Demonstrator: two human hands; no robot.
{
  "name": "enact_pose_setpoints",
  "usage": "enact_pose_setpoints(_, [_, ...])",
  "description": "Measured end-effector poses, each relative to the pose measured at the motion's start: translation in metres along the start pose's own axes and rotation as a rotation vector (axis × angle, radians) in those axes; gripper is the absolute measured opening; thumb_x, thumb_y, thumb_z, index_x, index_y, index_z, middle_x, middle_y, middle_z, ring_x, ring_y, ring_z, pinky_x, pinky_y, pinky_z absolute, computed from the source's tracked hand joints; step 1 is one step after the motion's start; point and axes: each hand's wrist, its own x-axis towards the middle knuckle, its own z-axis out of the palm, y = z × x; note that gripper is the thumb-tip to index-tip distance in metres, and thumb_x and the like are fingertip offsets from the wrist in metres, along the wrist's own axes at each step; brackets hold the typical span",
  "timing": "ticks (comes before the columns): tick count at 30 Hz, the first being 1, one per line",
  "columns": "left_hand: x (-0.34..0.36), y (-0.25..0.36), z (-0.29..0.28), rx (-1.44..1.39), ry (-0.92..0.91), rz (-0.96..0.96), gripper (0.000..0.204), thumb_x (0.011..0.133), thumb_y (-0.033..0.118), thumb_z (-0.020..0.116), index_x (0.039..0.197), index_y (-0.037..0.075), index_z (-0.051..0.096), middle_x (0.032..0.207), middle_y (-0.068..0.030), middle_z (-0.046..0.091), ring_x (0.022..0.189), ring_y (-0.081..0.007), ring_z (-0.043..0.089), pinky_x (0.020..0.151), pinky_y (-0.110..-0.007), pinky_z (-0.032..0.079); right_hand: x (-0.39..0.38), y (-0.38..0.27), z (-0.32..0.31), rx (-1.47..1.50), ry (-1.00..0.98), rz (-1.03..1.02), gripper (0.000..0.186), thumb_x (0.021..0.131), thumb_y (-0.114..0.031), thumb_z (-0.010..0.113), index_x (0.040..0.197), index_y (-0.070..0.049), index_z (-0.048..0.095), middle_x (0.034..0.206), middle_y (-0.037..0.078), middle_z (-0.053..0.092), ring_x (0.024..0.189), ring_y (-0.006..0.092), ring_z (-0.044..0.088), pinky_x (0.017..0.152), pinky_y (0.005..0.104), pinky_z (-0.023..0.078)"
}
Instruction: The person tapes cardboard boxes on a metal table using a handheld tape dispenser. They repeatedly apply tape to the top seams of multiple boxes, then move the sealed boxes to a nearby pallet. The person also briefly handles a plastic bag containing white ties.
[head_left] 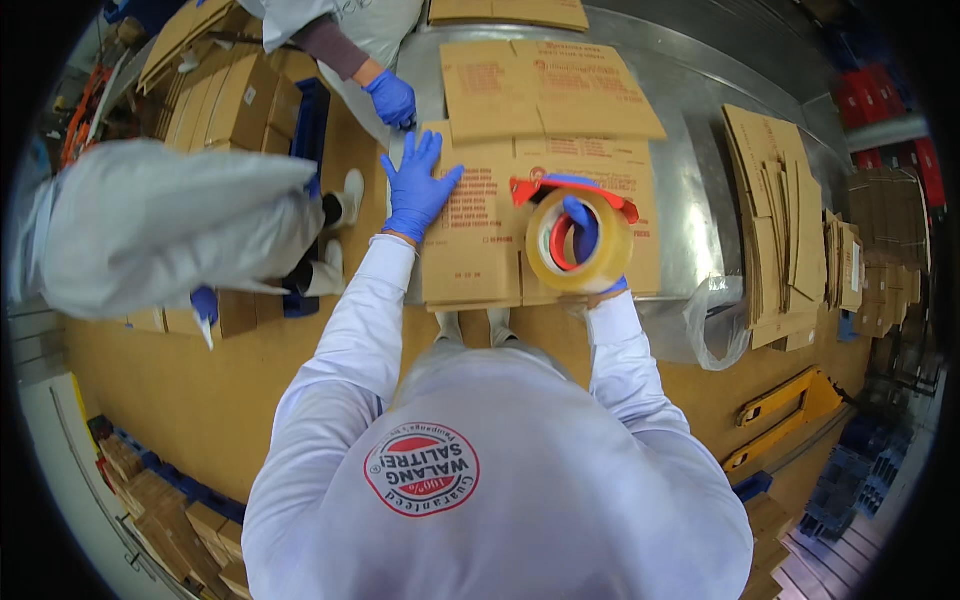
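Note:
My left hand (420, 185), in a blue glove, lies flat with fingers spread on the left side of a flat brown cardboard box (470, 265). In my right hand (585, 235), also gloved in blue, is a red tape dispenser (625, 208) with a big roll of clear tape (612, 258). The roll hangs over the right part of the cardboard and hides some of it. Another flattened box (545, 85) overlaps the far side of the one under my left hand. Beneath them is a metal table (690, 200).
A co-worker's blue-gloved hand (392, 98) is at the table's far left edge, close to my left hand. Another person in a white coat (170, 225) stands at left. Stacked flat cardboard (765, 210) leans at right, near a clear plastic bag (715, 325) and a yellow pallet jack (795, 410).

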Motion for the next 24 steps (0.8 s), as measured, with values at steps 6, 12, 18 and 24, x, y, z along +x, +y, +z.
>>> enact_pose_setpoints(6, [-0.049,-0.042,0.028,-0.392,0.022,-0.224,0.052,0.099,0.036,0.053,0.149,0.032,0.040,0.163,-0.0125,0.016,0.149,-0.0376,0.015,0.115,-0.062,0.003,0.052,0.073,0.035,-0.453,-0.071,-0.408,0.042,0.072,-0.004,0.081,0.112,-0.003,0.068,0.108,0.010,0.068,0.097,0.0224,0.065,0.093,0.0329,0.051])
enact_pose_setpoints(12, [-0.050,-0.038,0.042,-0.836,0.070,-0.261,0.047,0.102,0.020,0.049,0.147,0.030,0.044,0.162,-0.0168,0.019,0.149,-0.0354,0.015,0.120,-0.037,0.014,0.103,0.164,0.045,-0.640,-0.128,-0.376,0.039,0.068,-0.007,0.083,0.105,-0.005,0.071,0.103,0.011,0.069,0.097,0.0251,0.066,0.091,0.0354,0.051])
enact_pose_setpoints(18, [-0.054,-0.027,0.044,-0.890,0.101,-0.324,0.045,0.102,0.016,0.049,0.146,0.025,0.047,0.160,-0.0156,0.025,0.150,-0.0323,0.016,0.121,-0.037,0.013,0.060,0.148,0.041,-0.530,-0.181,-0.170,0.022,0.091,-0.008,0.051,0.103,0.000,0.068,0.105,0.014,0.065,0.100,0.0236,0.064,0.091,0.0347,0.050])
enact_pose_setpoints(24, [-0.055,-0.031,0.042,-0.928,0.100,-0.279,0.047,0.102,0.015,0.047,0.147,0.027,0.045,0.162,-0.0153,0.020,0.150,-0.0353,0.013,0.121,-0.046,0.008,-0.057,0.103,0.043,-0.898,-0.317,-0.317,0.033,0.068,-0.027,0.083,0.093,-0.009,0.071,0.087,0.011,0.068,0.083,0.0309,0.065,0.077,0.0407,0.051])
